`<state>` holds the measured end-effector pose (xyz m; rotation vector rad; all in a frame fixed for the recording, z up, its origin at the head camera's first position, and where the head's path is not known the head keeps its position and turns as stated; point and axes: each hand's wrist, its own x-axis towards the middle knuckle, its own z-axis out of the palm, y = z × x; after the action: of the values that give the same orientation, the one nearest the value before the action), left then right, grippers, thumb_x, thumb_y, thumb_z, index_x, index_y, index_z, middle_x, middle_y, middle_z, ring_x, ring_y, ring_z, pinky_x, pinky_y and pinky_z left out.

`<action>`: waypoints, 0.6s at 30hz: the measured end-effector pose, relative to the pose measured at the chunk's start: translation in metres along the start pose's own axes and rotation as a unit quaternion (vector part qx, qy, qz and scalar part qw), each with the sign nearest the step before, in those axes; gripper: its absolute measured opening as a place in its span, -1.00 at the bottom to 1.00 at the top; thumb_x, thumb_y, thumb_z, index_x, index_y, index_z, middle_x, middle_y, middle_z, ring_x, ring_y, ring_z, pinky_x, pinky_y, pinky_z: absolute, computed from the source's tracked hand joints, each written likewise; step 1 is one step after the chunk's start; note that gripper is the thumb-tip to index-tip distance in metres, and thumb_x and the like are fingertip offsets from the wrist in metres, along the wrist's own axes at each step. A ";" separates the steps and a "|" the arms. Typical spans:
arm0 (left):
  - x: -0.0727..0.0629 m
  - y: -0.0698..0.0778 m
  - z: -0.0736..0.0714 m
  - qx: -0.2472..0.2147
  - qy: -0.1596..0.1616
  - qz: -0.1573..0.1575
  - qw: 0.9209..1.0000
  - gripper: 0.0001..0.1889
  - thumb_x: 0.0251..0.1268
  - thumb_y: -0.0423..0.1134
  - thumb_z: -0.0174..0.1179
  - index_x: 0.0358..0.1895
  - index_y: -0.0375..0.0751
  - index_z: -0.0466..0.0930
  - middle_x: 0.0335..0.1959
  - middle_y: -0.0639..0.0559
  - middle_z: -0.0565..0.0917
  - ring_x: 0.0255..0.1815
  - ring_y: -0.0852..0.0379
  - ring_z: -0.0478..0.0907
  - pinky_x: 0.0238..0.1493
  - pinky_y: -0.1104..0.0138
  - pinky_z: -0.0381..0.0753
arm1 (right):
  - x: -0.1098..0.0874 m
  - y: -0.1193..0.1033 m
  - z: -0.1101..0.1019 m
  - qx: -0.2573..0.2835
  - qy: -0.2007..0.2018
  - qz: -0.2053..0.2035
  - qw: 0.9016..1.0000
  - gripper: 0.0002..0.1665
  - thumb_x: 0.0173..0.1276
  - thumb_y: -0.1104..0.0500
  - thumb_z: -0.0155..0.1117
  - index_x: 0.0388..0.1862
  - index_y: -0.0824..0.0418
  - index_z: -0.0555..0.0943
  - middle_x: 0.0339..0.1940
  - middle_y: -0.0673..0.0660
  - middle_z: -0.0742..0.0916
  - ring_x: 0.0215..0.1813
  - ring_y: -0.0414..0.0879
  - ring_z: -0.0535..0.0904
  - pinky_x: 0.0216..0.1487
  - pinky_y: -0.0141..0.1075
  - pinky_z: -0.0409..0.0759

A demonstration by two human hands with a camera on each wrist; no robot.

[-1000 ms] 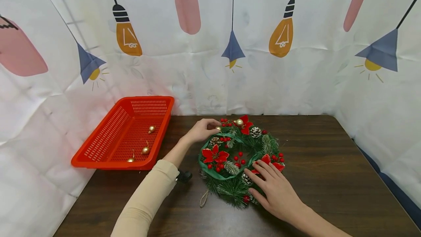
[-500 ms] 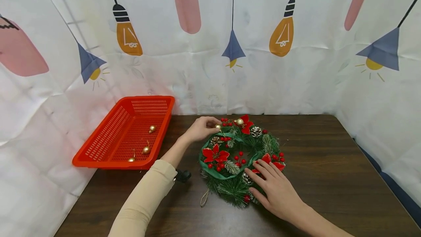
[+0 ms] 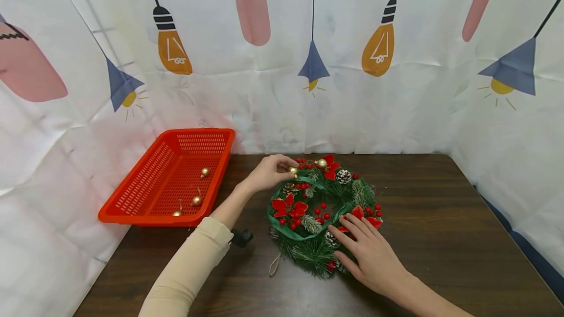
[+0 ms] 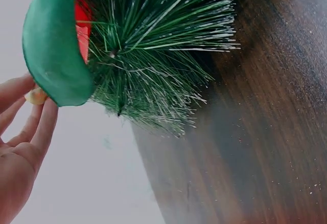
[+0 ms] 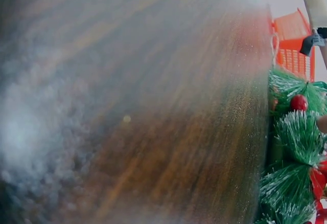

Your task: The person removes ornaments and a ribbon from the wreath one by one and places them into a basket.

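A green Christmas wreath with red poinsettias, berries, pine cones and a green ribbon lies on the table. At its upper left edge, my left hand pinches a small gold ball ornament between thumb and fingers. In the left wrist view, that ornament shows partly behind the ribbon loop. My right hand rests with extended fingers on the wreath's lower right, over a poinsettia. Another gold ball sits at the wreath's top by a poinsettia.
To the left stands a red plastic basket holding three gold ball ornaments. The dark wooden table runs back to a white curtain with printed lamps. A twine loop sticks out from the wreath's lower left.
My left hand has lifted very slightly at the wreath's upper left, and the gold ball shows more plainly between its fingers. My right hand has stayed in place.
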<state>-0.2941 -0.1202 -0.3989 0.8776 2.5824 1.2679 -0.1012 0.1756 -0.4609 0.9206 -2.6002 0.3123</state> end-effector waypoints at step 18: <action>-0.016 0.025 0.010 0.025 -0.027 0.032 0.999 -0.69 0.39 -0.35 0.36 0.15 -0.28 0.69 0.03 0.03 0.66 -0.06 0.17 0.67 -0.04 0.29 0.68 | 0.000 0.001 0.001 0.004 0.002 -0.001 1.000 -0.30 0.40 -0.14 0.40 0.44 0.07 0.56 0.38 0.25 0.58 0.47 0.23 0.39 0.39 0.20 0.38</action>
<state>-0.2661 -0.1106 -0.3878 0.9968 2.5741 1.1826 -0.1021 0.1762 -0.4619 0.9240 -2.5959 0.3238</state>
